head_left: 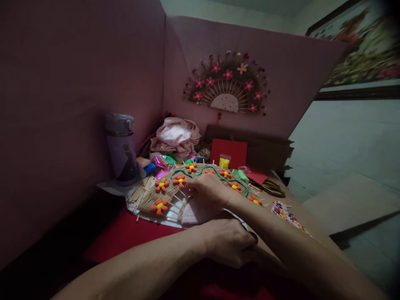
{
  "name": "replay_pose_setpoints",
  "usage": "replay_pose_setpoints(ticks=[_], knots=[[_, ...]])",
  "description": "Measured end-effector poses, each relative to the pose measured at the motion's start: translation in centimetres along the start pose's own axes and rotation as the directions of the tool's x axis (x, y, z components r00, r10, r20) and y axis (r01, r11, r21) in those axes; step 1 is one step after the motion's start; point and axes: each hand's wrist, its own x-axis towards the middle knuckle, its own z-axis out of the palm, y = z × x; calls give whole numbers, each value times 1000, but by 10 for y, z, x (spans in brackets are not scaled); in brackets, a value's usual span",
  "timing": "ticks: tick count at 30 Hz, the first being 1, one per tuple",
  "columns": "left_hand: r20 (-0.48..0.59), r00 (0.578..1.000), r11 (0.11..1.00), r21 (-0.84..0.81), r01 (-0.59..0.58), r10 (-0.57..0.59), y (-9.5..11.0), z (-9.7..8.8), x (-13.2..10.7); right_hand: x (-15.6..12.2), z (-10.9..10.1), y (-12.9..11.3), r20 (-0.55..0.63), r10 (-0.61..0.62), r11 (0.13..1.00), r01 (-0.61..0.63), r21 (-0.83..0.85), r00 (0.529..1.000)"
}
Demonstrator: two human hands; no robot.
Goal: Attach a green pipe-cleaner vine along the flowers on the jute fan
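Right hand [206,190] bends over the fan [148,199], left hand [229,241] curls short of it, grips unclear. Probably decorating; next wants steady placing.

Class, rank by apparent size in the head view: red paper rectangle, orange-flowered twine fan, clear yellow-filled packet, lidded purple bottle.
1. Orange-flowered fan
2. Purple bottle
3. Red rectangle
4. Yellow packet
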Motion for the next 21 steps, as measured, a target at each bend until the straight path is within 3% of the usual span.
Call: replay_pose_setpoints(ticks=[4, 7, 9, 11, 14, 16, 19, 21], knots=[[-36, 999, 999, -36, -40, 38, -4, 4, 0, 2, 0, -5, 17, 32, 998, -33, 54, 999], [0, 1000, 1000, -13, -19, 19, -4, 3, 1, 1, -5, -4, -46, 69, 942, -49, 331, 997], [35, 999, 1000, 27, 3, -4, -3, 1, 1, -2, -13, -2, -75, 106, 788, -38, 614, 992], [25, 1000, 997, 70, 15, -16, -2, -1, 1, -6, -25, -2, -72, 149, 555, -23, 832, 986], [-16, 999, 991, 124, 40, -39, -1, 0, 1, -17, -47, -2, -102, 221, 287, 35, 957, 970], [-25, 998, 988, 148, 53, -49, -1, 2, 1, -26, -63, -3, -147, 268, 210, 91, 973, 952], [-42, 999, 989, 148, 26, -20, -4, 5, 1, -44, -88, -2, -269, 401, 261, 173, 950, 876], [-59, 998, 990, 144, 2, 6, -6, 6, 1, -57, -106, -2, -410, 503, 390, 224, 893, 761]])
